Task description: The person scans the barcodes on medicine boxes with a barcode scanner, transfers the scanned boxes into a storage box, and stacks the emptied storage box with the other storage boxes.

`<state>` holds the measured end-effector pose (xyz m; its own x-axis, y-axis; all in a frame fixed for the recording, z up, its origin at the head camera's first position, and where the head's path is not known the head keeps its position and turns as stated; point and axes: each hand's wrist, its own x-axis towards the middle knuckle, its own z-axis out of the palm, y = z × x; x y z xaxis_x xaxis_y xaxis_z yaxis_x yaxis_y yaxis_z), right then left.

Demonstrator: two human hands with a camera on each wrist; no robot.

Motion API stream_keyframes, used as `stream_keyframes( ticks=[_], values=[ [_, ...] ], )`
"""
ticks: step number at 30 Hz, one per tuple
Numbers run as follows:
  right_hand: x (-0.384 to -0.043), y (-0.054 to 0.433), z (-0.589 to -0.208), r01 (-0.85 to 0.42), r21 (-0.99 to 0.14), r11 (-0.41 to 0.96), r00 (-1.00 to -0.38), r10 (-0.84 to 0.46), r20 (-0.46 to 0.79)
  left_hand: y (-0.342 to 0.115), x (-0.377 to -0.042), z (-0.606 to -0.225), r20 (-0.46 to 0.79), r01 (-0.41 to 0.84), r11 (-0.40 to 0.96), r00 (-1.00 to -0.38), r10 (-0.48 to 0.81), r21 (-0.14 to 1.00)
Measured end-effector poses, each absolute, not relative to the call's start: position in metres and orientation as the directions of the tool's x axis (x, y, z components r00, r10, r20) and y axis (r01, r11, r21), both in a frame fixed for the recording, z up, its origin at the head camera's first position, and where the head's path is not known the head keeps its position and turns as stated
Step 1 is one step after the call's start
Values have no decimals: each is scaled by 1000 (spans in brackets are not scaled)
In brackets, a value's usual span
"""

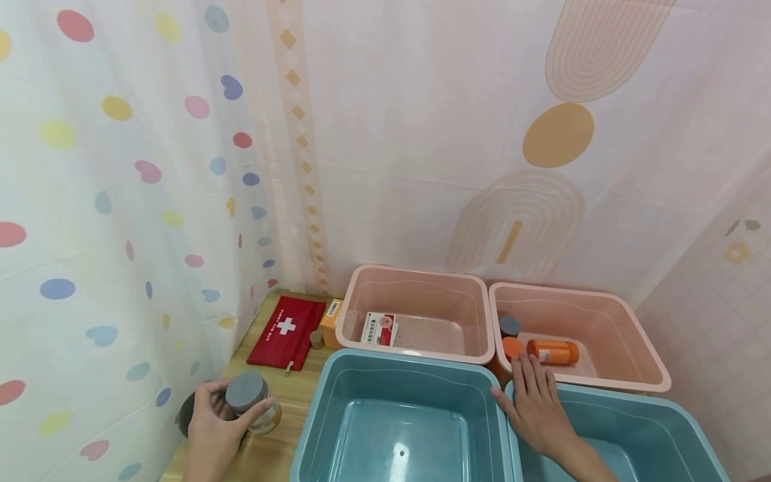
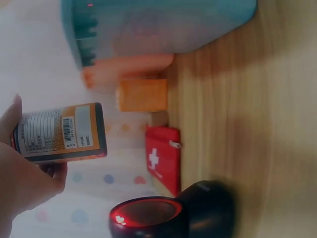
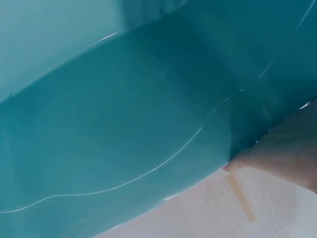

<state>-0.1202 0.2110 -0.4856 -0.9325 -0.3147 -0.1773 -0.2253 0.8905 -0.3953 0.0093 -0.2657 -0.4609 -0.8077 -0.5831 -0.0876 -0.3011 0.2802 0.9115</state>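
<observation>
My left hand grips a pill bottle with a grey cap, thumb on one side and fingers on the other, above the table's left side. In the left wrist view the bottle shows an orange and white label with a barcode. Below it there stands a black device with a red-lit round face; in the head view my hand partly covers it. My right hand, fingers extended, rests at the rims where the left blue bin and right blue bin meet.
Behind the blue bins are two pink bins: the left holds a white and red box, the right several bottles, including an orange bottle. A red first-aid pouch and an orange box lie at left. Curtains surround the table.
</observation>
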Motion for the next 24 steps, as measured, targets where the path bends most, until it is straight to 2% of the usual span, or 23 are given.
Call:
stream_keyframes(
  ticks=[13,18,24],
  values=[
    [-120,210,-483,-228,-401,887,-933,-317,-169,-262,5,-479,-138,-419,317,-759,-636,851],
    [-119,210,-484,-225,-404,887,-932,-317,-177,-263,4,-475,-138,-378,358,-827,-544,854],
    [-120,210,-484,-224,-399,889,-934,-313,-175,-268,-4,-459,9,-162,494,-946,-325,854]
  ],
)
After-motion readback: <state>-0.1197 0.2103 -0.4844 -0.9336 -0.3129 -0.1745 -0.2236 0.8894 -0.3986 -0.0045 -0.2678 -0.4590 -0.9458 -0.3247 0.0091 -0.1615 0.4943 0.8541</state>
